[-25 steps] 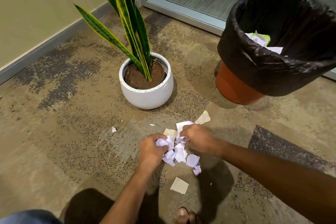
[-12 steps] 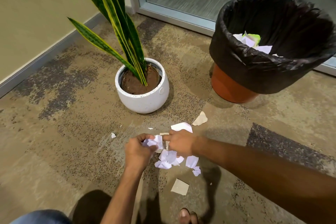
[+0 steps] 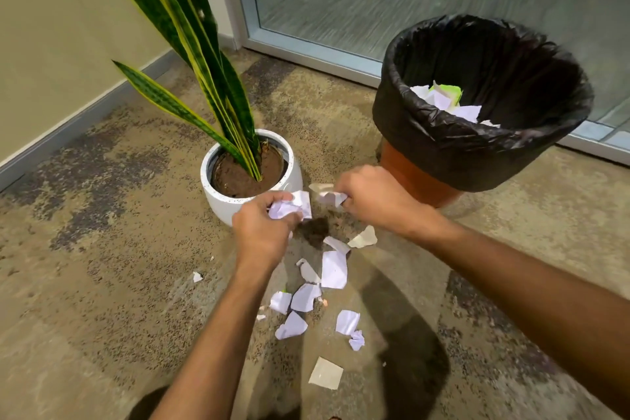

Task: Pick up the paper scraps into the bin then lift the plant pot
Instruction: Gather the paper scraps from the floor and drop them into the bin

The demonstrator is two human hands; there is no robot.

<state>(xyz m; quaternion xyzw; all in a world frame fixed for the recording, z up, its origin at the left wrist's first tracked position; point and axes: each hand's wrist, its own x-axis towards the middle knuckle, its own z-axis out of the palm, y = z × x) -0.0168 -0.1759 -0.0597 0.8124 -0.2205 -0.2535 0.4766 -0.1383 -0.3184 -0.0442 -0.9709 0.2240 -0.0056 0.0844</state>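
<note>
My left hand (image 3: 262,232) is closed around a wad of crumpled white paper scraps (image 3: 289,207), raised in front of the white plant pot (image 3: 221,204). My right hand (image 3: 371,201) grips another few scraps (image 3: 329,196), held up near the base of the bin (image 3: 419,181). The bin is orange with a black liner (image 3: 443,150) and has paper inside (image 3: 443,100). Several loose scraps (image 3: 334,269) lie on the carpet below my hands. A tan piece (image 3: 325,372) lies nearest to me.
The pot holds a tall snake plant (image 3: 191,44) whose leaves lean left and up. A beige wall with a grey skirting (image 3: 78,119) runs on the left. A glass door frame (image 3: 306,51) stands behind the bin. A small scrap (image 3: 197,276) lies apart on the left.
Both hands have risen from the scrap pile on the carpet, each carrying scraps, and moved forward toward the pot and bin. More loose scraps now show on the floor.
</note>
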